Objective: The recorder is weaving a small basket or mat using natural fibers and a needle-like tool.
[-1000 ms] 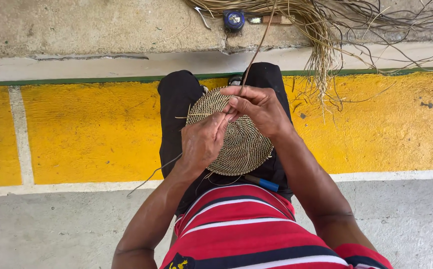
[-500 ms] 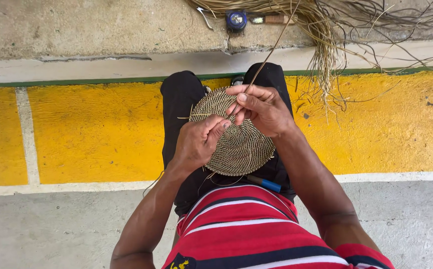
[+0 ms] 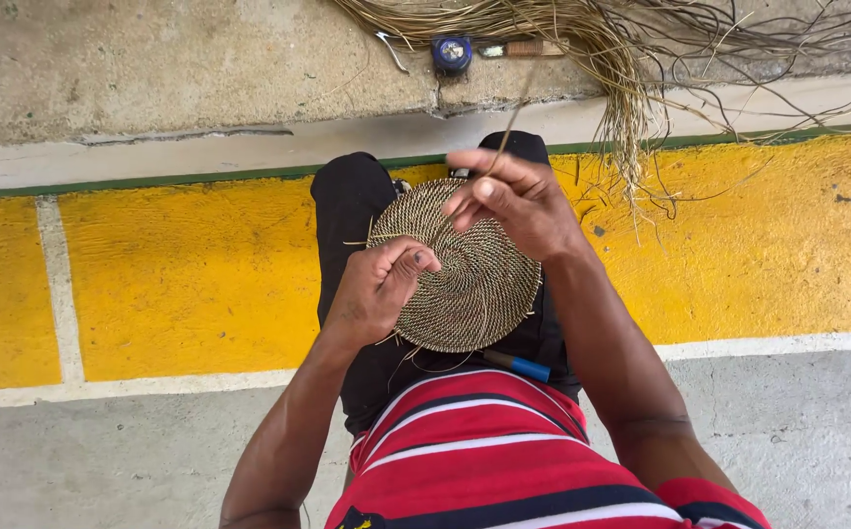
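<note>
The right hand (image 3: pixel 515 201) is raised over the far edge of a round woven disc (image 3: pixel 460 269), its thumb and fingertips pinched on a thin fibre strand (image 3: pixel 511 113) that runs up and away from the fingers; the strand is blurred, so where it joins the weave cannot be made out. The left hand (image 3: pixel 378 286) grips the near-left rim of the disc, fingers curled around the edge with the thumb on top. The disc rests on the person's lap, across dark trousers (image 3: pixel 347 211), above a red striped shirt (image 3: pixel 484 451). A blue-tipped tool (image 3: pixel 518 365) lies just under the disc's lower edge. Beyond the knees is a yellow painted kerb (image 3: pixel 190 274), and on the concrete ledge (image 3: pixel 151 69) above it lie a bundle of loose dry fibres (image 3: pixel 602 39) and a small blue object (image 3: pixel 452 52).
</note>
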